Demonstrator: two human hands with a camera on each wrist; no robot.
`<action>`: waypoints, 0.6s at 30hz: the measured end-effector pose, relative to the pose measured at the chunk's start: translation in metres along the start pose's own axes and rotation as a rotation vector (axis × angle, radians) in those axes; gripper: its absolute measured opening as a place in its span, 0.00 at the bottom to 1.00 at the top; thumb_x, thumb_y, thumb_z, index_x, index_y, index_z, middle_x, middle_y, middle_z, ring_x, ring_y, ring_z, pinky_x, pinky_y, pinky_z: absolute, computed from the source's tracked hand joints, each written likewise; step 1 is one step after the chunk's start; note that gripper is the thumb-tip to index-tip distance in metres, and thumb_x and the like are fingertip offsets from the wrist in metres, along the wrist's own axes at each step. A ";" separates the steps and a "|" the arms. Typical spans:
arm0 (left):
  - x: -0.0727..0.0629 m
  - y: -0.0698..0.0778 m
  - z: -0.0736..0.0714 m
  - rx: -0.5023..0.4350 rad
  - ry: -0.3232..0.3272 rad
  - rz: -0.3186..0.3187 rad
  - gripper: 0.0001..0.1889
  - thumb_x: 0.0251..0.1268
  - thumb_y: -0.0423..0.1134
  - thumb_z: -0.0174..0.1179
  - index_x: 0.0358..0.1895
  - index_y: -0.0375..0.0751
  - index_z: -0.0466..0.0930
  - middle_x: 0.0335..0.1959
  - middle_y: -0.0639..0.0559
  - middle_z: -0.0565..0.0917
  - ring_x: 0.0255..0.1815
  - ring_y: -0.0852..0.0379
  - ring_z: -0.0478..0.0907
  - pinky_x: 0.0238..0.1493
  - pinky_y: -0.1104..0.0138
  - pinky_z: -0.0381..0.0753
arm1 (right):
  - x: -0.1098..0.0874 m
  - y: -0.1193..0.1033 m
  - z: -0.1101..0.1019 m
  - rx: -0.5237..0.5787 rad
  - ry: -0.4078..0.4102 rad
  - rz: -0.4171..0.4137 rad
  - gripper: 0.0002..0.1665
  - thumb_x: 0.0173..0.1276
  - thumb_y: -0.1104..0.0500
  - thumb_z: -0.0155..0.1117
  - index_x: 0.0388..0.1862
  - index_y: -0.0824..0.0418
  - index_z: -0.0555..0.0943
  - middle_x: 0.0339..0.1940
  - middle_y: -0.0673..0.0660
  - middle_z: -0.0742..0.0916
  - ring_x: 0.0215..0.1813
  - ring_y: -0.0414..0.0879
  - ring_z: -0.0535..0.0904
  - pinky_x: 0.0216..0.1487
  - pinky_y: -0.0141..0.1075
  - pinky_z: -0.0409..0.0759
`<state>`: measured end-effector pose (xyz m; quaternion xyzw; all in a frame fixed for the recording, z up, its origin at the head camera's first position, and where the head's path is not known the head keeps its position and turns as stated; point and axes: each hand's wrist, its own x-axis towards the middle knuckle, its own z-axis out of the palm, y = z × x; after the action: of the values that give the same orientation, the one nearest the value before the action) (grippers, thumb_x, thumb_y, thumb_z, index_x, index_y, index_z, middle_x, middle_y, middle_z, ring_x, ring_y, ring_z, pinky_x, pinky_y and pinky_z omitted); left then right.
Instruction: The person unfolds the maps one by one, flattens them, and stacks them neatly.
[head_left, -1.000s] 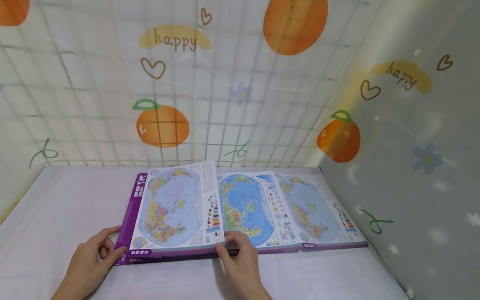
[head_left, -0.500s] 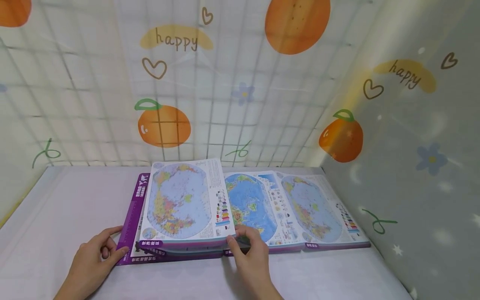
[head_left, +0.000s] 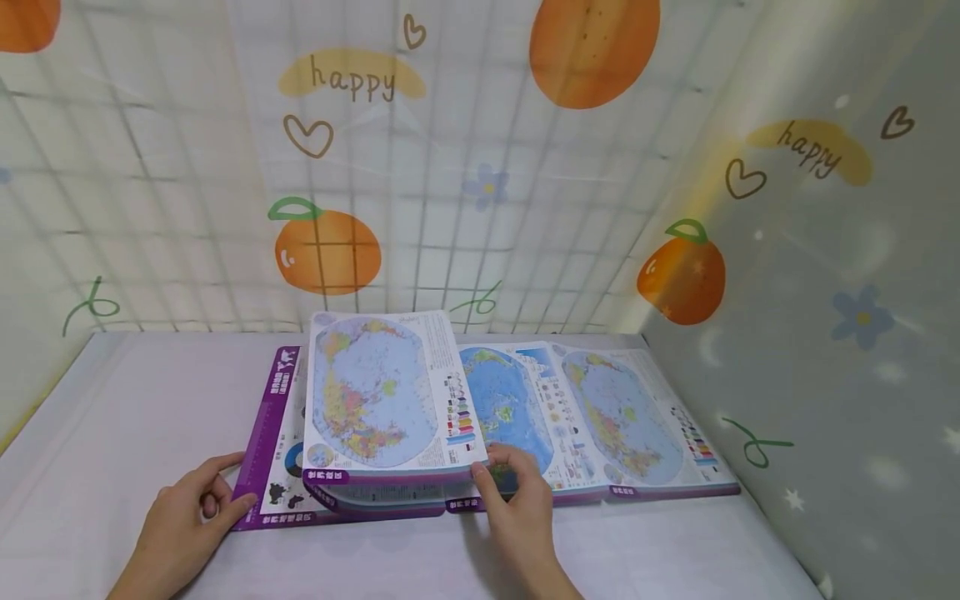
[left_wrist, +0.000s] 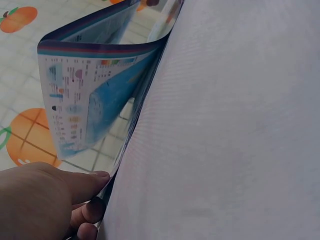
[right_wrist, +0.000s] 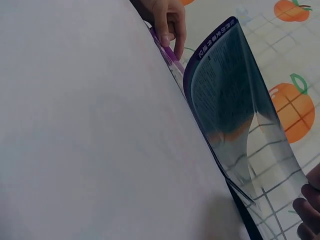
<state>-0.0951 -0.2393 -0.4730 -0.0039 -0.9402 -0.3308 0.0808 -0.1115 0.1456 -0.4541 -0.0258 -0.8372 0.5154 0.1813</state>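
Note:
A glossy folding world map lies on the white table, its purple left border [head_left: 261, 437] showing. My left hand [head_left: 180, 521] pinches that border at its near corner, thumb on top. Between thumb and fingers of my right hand [head_left: 521, 500] is the near right corner of a raised map panel [head_left: 375, 392]. This panel stands off the sheet, and its fold bends in a curve at the left. In the left wrist view the raised panel [left_wrist: 70, 105] arches up, showing blue printing. The right wrist view shows the curved fold [right_wrist: 220, 75], with the right fingers [right_wrist: 311, 195] at the far corner.
Two further map panels, a deep blue one [head_left: 517, 417] and a pale one [head_left: 622, 417], lie flat to the right. The white tabletop [head_left: 150, 392] extends around the map. Behind and to the right hangs a translucent curtain [head_left: 480, 250] printed with oranges.
The right hand has drawn the raised panel rightward and up, uncovering more of the left panel with its printed pictures and opening the fold. The left hand has stayed on the purple border.

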 end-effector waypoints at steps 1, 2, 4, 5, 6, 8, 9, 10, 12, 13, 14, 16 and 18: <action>0.000 0.000 0.000 0.001 -0.002 -0.004 0.30 0.67 0.43 0.74 0.68 0.36 0.77 0.26 0.57 0.74 0.29 0.64 0.66 0.32 0.70 0.65 | 0.001 0.001 -0.001 0.003 0.006 -0.005 0.08 0.68 0.62 0.76 0.35 0.54 0.83 0.54 0.54 0.89 0.66 0.53 0.82 0.73 0.53 0.70; 0.000 0.001 0.000 0.006 -0.002 -0.006 0.30 0.67 0.43 0.74 0.68 0.36 0.77 0.26 0.57 0.74 0.29 0.64 0.66 0.32 0.70 0.65 | 0.001 0.001 -0.002 0.003 0.012 -0.010 0.08 0.68 0.62 0.76 0.36 0.54 0.83 0.54 0.53 0.89 0.66 0.52 0.82 0.72 0.53 0.70; 0.000 0.002 0.000 0.015 -0.002 -0.012 0.30 0.66 0.42 0.75 0.68 0.36 0.78 0.26 0.57 0.74 0.29 0.64 0.66 0.32 0.70 0.66 | 0.002 0.002 -0.003 0.002 0.026 -0.025 0.08 0.67 0.63 0.76 0.36 0.54 0.84 0.53 0.53 0.89 0.65 0.52 0.82 0.71 0.53 0.70; 0.000 0.002 0.001 0.019 -0.001 -0.012 0.30 0.66 0.42 0.75 0.68 0.36 0.78 0.26 0.58 0.74 0.29 0.64 0.66 0.32 0.70 0.66 | 0.002 0.002 -0.004 0.000 0.032 -0.034 0.08 0.67 0.63 0.76 0.36 0.54 0.84 0.52 0.53 0.89 0.64 0.52 0.82 0.70 0.53 0.70; 0.000 0.002 0.001 0.023 0.000 -0.013 0.30 0.65 0.41 0.75 0.67 0.36 0.78 0.26 0.58 0.74 0.29 0.64 0.67 0.32 0.71 0.66 | 0.002 0.002 -0.005 0.000 0.037 -0.041 0.08 0.67 0.63 0.77 0.36 0.54 0.84 0.52 0.53 0.90 0.64 0.52 0.82 0.70 0.53 0.70; 0.000 0.003 0.001 0.026 0.001 -0.017 0.30 0.65 0.41 0.75 0.67 0.36 0.78 0.25 0.58 0.74 0.29 0.64 0.67 0.32 0.71 0.66 | 0.003 0.002 -0.006 -0.004 0.044 -0.050 0.08 0.66 0.63 0.77 0.36 0.54 0.84 0.52 0.53 0.90 0.64 0.52 0.82 0.70 0.53 0.71; 0.000 0.003 0.001 0.022 -0.002 -0.017 0.30 0.65 0.41 0.75 0.68 0.36 0.78 0.26 0.58 0.74 0.29 0.64 0.67 0.32 0.70 0.66 | 0.003 0.003 -0.007 -0.009 0.046 -0.050 0.08 0.66 0.64 0.77 0.35 0.54 0.84 0.52 0.53 0.89 0.63 0.52 0.82 0.70 0.53 0.71; 0.000 0.002 0.001 0.019 -0.005 -0.019 0.30 0.65 0.42 0.75 0.68 0.36 0.78 0.26 0.57 0.74 0.30 0.64 0.67 0.32 0.70 0.65 | 0.004 0.003 -0.009 -0.015 0.049 -0.047 0.08 0.66 0.63 0.77 0.36 0.54 0.84 0.52 0.54 0.89 0.63 0.52 0.83 0.69 0.53 0.72; 0.001 0.002 0.000 0.010 -0.015 -0.025 0.30 0.66 0.43 0.74 0.68 0.36 0.77 0.26 0.57 0.74 0.30 0.63 0.67 0.32 0.70 0.65 | 0.004 0.004 -0.011 -0.022 0.052 -0.038 0.08 0.67 0.63 0.76 0.36 0.54 0.84 0.53 0.55 0.89 0.64 0.53 0.83 0.70 0.54 0.72; 0.001 0.002 0.000 0.006 -0.018 -0.027 0.31 0.67 0.43 0.74 0.69 0.35 0.77 0.26 0.57 0.74 0.30 0.63 0.67 0.32 0.70 0.65 | 0.005 0.004 -0.013 -0.026 0.053 -0.032 0.07 0.68 0.62 0.76 0.36 0.54 0.84 0.54 0.55 0.89 0.64 0.53 0.82 0.70 0.54 0.72; 0.001 0.002 0.000 0.006 -0.020 -0.028 0.31 0.67 0.44 0.74 0.69 0.35 0.77 0.26 0.57 0.74 0.30 0.63 0.67 0.32 0.70 0.65 | 0.006 0.004 -0.014 -0.025 0.053 -0.024 0.07 0.68 0.62 0.76 0.36 0.55 0.83 0.54 0.56 0.89 0.64 0.54 0.82 0.70 0.54 0.71; 0.001 0.002 -0.001 0.005 -0.022 -0.029 0.31 0.67 0.43 0.74 0.69 0.35 0.77 0.27 0.57 0.74 0.30 0.63 0.67 0.32 0.70 0.65 | 0.007 0.005 -0.017 -0.019 0.058 -0.014 0.06 0.69 0.61 0.75 0.36 0.55 0.83 0.55 0.57 0.88 0.65 0.54 0.81 0.70 0.54 0.70; 0.001 0.002 -0.001 0.007 -0.020 -0.025 0.30 0.66 0.43 0.74 0.68 0.35 0.77 0.26 0.57 0.74 0.30 0.64 0.67 0.32 0.70 0.66 | 0.008 0.006 -0.019 -0.002 0.065 -0.007 0.06 0.70 0.61 0.74 0.37 0.56 0.84 0.56 0.58 0.88 0.66 0.55 0.81 0.72 0.54 0.69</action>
<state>-0.0956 -0.2381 -0.4711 0.0049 -0.9421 -0.3284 0.0673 -0.1136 0.1663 -0.4495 -0.0399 -0.8315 0.5127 0.2100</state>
